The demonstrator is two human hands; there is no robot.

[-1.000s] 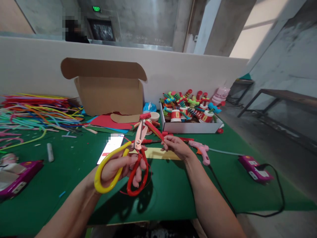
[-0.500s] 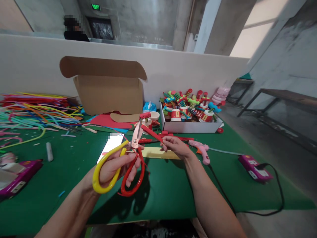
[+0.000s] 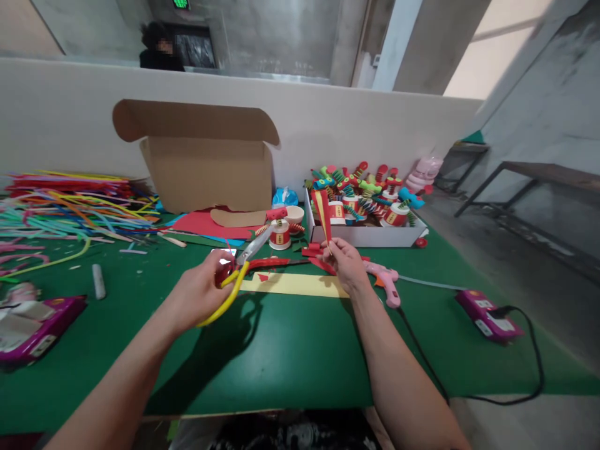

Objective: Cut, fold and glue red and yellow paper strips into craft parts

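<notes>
scissors [image 3: 255, 247] sit gripped in the left hand [image 3: 199, 292] in the head view, their blades well apart from the red-and-yellow strip [image 3: 323, 211] that the right hand [image 3: 344, 262] pinches nearly upright, in front of the white box [image 3: 365, 237]. a red scrap [image 3: 263, 277] lies on the long yellow paper [image 3: 304, 285], so some cutting seems done, though whether this strip is fully trimmed i cannot tell. many cup toys [image 3: 396, 214] already crowd the box, while one cup figure [image 3: 280, 236] stands just outside, probably unfinished.
</notes>
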